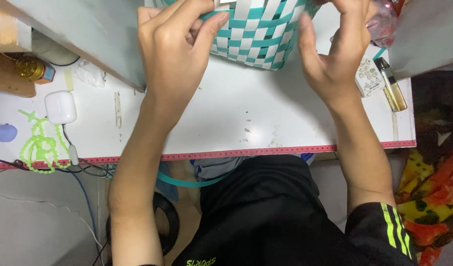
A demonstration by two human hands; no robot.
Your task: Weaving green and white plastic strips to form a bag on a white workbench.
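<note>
White tabletop (236, 118) lies under us; at twelve o'clock sits the woven basket (258, 37) of teal and white strips. Our left hand (174, 54) pinches a teal strip at its rim, our right hand (335, 54) curls onto the other side. Lower rows look woven; we judge the top unfinished.

A teal-and-white woven strap basket (256, 34) stands on the white table's far edge, partly cropped.

Bright even overhead light, soft shadows, slight motion blur.
</note>
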